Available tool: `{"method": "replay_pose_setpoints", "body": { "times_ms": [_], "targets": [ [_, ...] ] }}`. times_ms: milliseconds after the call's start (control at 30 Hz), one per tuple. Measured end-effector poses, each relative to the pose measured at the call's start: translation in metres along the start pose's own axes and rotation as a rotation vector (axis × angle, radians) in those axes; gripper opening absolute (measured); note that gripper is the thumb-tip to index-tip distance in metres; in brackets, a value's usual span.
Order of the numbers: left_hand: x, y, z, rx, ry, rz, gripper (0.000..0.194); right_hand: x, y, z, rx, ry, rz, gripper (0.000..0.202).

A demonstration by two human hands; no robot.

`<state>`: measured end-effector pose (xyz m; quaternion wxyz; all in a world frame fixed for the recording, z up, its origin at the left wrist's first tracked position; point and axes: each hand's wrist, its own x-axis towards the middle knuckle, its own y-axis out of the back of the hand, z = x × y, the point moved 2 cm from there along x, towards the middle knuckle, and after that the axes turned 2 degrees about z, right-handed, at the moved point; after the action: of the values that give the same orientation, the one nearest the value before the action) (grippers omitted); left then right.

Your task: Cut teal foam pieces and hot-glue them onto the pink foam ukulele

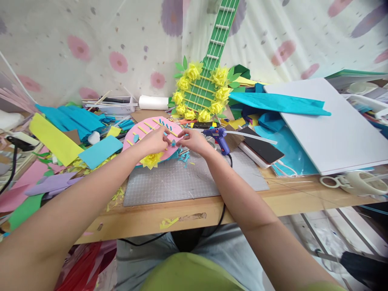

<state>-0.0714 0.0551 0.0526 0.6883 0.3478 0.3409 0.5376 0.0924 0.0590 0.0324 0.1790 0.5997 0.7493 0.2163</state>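
Observation:
A pink oval board (pixel 129 135) with a blue edge lies on the grey cutting mat (pixel 169 186). Yellow strips and small blue pieces sit on its face, and a yellow paper flower (pixel 151 160) is at its near edge. My left hand (pixel 156 139) rests over the board with its fingers curled together; what they hold, if anything, is hidden. At the board's right edge, my right hand (pixel 192 140) has thumb and fingertips drawn into a pinch, on something too small to name. A small blue paper piece (pixel 173 143) shows between the two hands.
A purple glue gun (pixel 220 139) and a phone (pixel 262 145) lie to the right. Behind stands a green guitar-shaped piece (pixel 198 95) with yellow flowers. A white board (pixel 330 133) leans at right; coloured paper (pixel 56 139) covers the left. Blue scraps (pixel 184 155) dot the mat.

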Motion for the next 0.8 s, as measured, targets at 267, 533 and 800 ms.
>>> {"method": "replay_pose_setpoints", "body": {
  "times_ms": [267,533,800],
  "targets": [
    [-0.0043,0.0013,0.0109,-0.04,0.004,0.024,0.045,-0.0007,-0.0022,-0.0002,0.021,0.009,-0.018,0.022],
    [-0.0011,-0.0018,0.0049,-0.069,0.025,0.009,0.047,0.0001,-0.0038,0.0023,0.082,0.008,-0.038,0.024],
    [-0.0002,-0.0029,0.0015,-0.089,0.039,0.015,0.05,-0.0014,-0.0013,0.0014,0.147,-0.021,-0.067,0.024]
  ]
}}
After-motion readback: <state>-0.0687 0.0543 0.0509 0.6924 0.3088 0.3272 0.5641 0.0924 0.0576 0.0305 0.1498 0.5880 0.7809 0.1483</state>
